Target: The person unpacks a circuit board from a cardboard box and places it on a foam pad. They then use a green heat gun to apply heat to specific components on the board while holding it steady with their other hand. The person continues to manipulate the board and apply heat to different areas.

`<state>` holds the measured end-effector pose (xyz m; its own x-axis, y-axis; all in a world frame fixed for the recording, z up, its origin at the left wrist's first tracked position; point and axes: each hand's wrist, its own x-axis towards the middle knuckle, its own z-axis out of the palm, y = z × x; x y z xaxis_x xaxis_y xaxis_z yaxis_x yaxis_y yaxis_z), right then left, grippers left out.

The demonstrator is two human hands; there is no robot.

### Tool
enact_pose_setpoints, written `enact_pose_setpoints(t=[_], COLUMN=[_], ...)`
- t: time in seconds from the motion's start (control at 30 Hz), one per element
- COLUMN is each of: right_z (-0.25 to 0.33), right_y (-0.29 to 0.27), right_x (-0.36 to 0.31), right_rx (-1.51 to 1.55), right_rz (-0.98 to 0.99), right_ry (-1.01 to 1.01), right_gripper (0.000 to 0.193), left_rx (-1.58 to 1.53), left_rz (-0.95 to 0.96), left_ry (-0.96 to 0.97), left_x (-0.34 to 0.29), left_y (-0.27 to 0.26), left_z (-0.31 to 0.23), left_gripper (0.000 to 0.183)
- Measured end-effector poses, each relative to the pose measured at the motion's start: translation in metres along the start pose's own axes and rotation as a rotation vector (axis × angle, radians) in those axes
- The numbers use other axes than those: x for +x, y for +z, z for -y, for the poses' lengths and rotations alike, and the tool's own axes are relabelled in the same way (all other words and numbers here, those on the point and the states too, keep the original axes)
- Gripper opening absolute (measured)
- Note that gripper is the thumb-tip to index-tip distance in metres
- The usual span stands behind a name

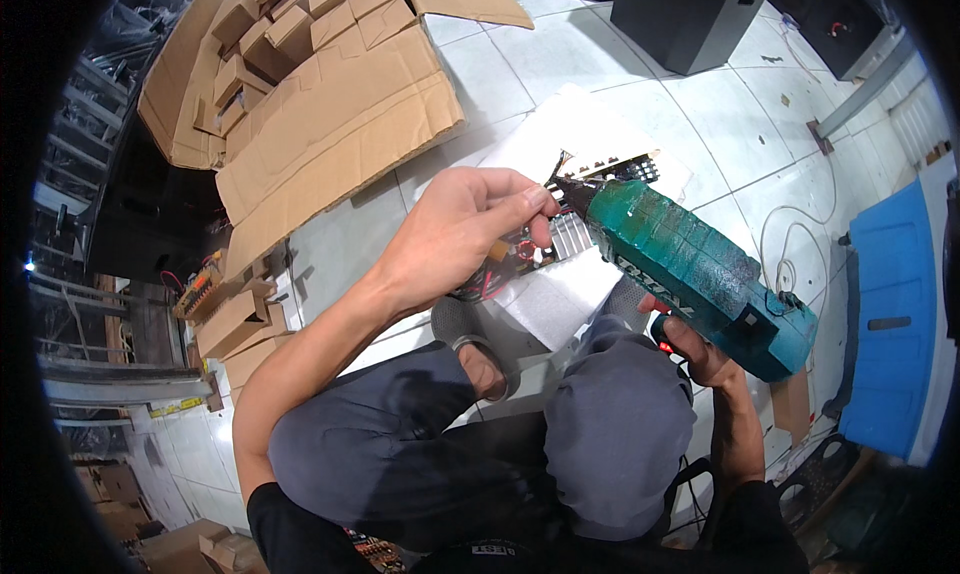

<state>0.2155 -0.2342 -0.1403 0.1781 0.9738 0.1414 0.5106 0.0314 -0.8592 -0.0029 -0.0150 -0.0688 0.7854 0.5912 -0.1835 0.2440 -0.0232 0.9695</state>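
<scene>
Tiled floor (pixel 700 124), cardboard sheets (pixel 330 124): your left hand (pixel 460 229) is pinching the bit; your right hand (pixel 700 349) is gripping the teal drill (pixel 700 264).

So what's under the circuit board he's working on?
A white foam slab lies under the circuit board, on the tiled floor. The left hand and teal power drill cover much of the board.
</scene>
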Motion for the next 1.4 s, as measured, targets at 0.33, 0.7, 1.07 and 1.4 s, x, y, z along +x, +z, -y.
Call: enact_pose_setpoints(t=[0.33,0.7,1.07,1.4], right_z=[0.009,-0.001,-0.001,0.026], right_y=[0.000,-0.003,-0.003,-0.001], right_x=[0.002,-0.004,-0.005,-0.001], right_rx=[0.080,-0.001,-0.091,0.163], right_rz=[-0.044,-0.049,-0.023,-0.003], right_ry=[0.069,0.107,0.094,0.263], right_gripper=[0.038,0.037,0.042,0.043], left_rx=[0.040,0.047,0.076,0.071], left_rz=[-0.043,-0.084,-0.113,-0.110], left_ry=[-0.070,-0.071,-0.077,-0.061], left_x=[-0.002,-0.002,-0.003,-0.002], left_y=[0.002,0.003,0.004,0.005], left_z=[-0.007,-0.009,-0.013,-0.013], left_gripper=[0.025,0.017,0.015,0.016])
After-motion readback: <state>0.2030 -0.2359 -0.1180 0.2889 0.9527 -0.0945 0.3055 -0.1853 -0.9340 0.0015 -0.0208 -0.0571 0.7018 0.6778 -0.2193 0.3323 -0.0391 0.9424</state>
